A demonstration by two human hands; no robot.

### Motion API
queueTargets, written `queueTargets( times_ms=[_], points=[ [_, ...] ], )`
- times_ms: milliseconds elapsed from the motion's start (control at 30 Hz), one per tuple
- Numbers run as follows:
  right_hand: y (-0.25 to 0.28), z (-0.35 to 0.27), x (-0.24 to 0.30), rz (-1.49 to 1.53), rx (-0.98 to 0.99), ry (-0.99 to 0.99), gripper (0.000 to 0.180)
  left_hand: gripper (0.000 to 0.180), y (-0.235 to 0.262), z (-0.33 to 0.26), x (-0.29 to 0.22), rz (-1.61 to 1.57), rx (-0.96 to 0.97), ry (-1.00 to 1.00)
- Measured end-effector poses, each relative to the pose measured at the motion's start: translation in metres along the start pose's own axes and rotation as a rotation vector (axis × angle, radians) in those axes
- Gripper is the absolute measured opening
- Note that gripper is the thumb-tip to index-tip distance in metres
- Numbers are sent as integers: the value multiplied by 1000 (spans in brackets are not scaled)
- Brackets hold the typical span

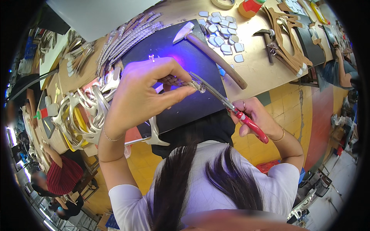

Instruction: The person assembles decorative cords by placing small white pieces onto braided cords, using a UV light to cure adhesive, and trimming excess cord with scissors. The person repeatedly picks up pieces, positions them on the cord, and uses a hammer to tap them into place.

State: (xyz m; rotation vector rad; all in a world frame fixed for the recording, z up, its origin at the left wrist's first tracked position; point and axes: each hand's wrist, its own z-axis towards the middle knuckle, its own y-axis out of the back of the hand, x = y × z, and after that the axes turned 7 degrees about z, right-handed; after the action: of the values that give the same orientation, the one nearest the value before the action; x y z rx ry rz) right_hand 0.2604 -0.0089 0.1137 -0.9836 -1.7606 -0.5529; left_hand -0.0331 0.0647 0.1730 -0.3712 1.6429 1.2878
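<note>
My left hand (pixel 144 86) pinches the end of a braided strap (pixel 174 80) between thumb and forefinger, above a dark work board (pixel 154 52). Most of the strap is hidden behind the fingers. Red-handled scissors (pixel 217 95) are in my right hand (pixel 256 111), their metal blades pointing up and left to the strap's frayed tip. Whether the blades touch the tip I cannot tell. A hammer (pixel 217 57) with a wooden handle lies across the right part of the board, beyond the scissors.
Several braided straps (pixel 129 38) lie at the far left of the board. Pale rounded pieces (pixel 223 30) are scattered to its right. Silvery sandal-like parts (pixel 86 111) pile up at left. Another hammer (pixel 268 40) and brown straps (pixel 289 42) rest farther right. A red-orange container (pixel 248 7) stands behind.
</note>
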Motion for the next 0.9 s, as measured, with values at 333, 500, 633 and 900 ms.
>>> queueTargets(
  times_ms=[333, 500, 633, 900],
  points=[
    [1, 0, -10, -54, -81, 103, 73, 15, -2, 0, 4, -106, -56, -19],
    [-21, 14, -11, 105, -164, 236, 83, 17, -13, -1, 0, -428, -182, 219],
    [-45, 34, -15, 103, -215, 289, 85, 19, -17, 1, 0, -671, -159, 333],
    [-61, 44, -12, 135, -328, 312, 82, 18, -32, 7, 8, -850, -214, 212]
  ],
)
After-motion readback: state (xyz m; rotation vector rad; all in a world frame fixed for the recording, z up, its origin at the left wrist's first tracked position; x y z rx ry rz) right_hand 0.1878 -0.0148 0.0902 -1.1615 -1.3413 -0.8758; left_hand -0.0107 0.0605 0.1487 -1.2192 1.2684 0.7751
